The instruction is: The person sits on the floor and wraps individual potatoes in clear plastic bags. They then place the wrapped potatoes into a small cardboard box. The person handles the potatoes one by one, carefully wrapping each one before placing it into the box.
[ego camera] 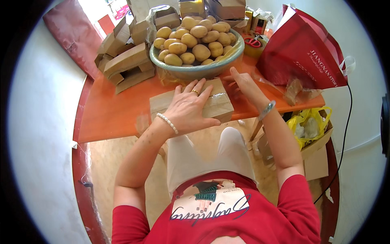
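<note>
A small brown cardboard box (218, 105) lies flat at the near edge of the orange table, with clear tape shining along its top. My left hand (190, 105) rests palm down across the box, fingers spread, covering much of its upper face. To the right of the box, my right hand (239, 80) is raised slightly above the table with thumb up and fingers apart; nothing shows in it. Just beyond the box stands a wide basin (195, 71) heaped with potatoes (199, 52), with clear plastic film around its rim.
Opened cardboard boxes (128, 61) sit at left on the table (106, 106). Red-handled scissors (253, 42) lie on a large tape roll (254, 50) at right. A red bag (304, 55) leans beside crumpled plastic (297, 91). Below, a carton holds a yellow bag (307, 125).
</note>
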The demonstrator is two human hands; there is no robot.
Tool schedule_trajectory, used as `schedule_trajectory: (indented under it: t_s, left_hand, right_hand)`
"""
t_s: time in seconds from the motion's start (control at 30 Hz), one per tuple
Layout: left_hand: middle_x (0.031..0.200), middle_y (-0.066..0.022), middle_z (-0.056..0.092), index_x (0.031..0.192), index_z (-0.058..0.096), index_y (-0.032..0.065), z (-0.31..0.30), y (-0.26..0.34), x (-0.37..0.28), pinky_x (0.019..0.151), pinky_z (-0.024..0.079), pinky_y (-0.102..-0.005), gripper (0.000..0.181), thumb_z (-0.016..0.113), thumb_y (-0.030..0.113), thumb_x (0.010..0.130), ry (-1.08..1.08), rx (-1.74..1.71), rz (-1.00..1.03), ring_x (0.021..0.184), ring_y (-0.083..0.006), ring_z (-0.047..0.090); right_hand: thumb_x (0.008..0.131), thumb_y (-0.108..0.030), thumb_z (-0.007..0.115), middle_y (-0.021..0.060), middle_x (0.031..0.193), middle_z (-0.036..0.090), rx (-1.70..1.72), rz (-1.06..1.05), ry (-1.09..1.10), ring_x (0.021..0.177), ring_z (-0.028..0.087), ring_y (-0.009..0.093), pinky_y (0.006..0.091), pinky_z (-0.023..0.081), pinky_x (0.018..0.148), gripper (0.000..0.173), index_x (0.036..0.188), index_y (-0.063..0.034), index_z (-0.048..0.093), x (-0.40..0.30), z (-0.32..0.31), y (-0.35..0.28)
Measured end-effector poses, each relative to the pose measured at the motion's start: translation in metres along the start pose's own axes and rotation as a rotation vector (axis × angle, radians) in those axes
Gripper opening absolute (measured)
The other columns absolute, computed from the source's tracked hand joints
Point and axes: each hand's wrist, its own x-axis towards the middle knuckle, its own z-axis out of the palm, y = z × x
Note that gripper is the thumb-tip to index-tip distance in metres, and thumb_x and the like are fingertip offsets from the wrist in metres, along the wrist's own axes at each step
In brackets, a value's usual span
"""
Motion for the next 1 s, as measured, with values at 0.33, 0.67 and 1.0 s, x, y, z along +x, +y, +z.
schedule_trajectory:
  t_s: [0.33, 0.67, 1.0]
  left_hand:
    - [0.148, -0.0251, 0.032, 0.141, 0.032, -0.0067, 0.001, 0.001, -0.001, 0.112, 0.022, -0.0529, 0.096, 0.067, 0.051, 0.073, 0.017, -0.003, 0.014, 0.139, -0.0374, 0.028]
    - [0.149, -0.0241, 0.030, 0.143, 0.030, -0.0062, -0.003, 0.002, -0.003, 0.113, 0.020, -0.0521, 0.098, 0.066, 0.053, 0.073, -0.015, -0.018, -0.031, 0.140, -0.0369, 0.026]
    - [0.150, -0.0244, 0.028, 0.142, 0.029, -0.0082, -0.008, 0.006, -0.001, 0.115, 0.018, -0.0460, 0.098, 0.064, 0.051, 0.072, -0.042, -0.022, -0.049, 0.141, -0.0359, 0.024]
  right_hand:
    - [0.097, -0.038, 0.050, 0.0104, 0.118, 0.063, -0.151, -0.192, -0.254, 0.106, 0.056, 0.016, 0.0303, 0.044, 0.092, 0.045, 0.122, -0.0021, 0.059, 0.007, 0.021, -0.001]
    - [0.099, -0.036, 0.045, 0.0124, 0.124, 0.062, -0.229, -0.415, -0.157, 0.108, 0.059, 0.023, 0.0309, 0.045, 0.094, 0.045, 0.128, -0.0030, 0.056, -0.007, 0.003, 0.001]
    - [0.098, -0.029, 0.049, 0.0180, 0.104, 0.067, -0.329, -0.486, -0.052, 0.094, 0.064, 0.025, 0.0335, 0.048, 0.085, 0.041, 0.124, 0.0021, 0.056, -0.012, 0.010, 0.004]
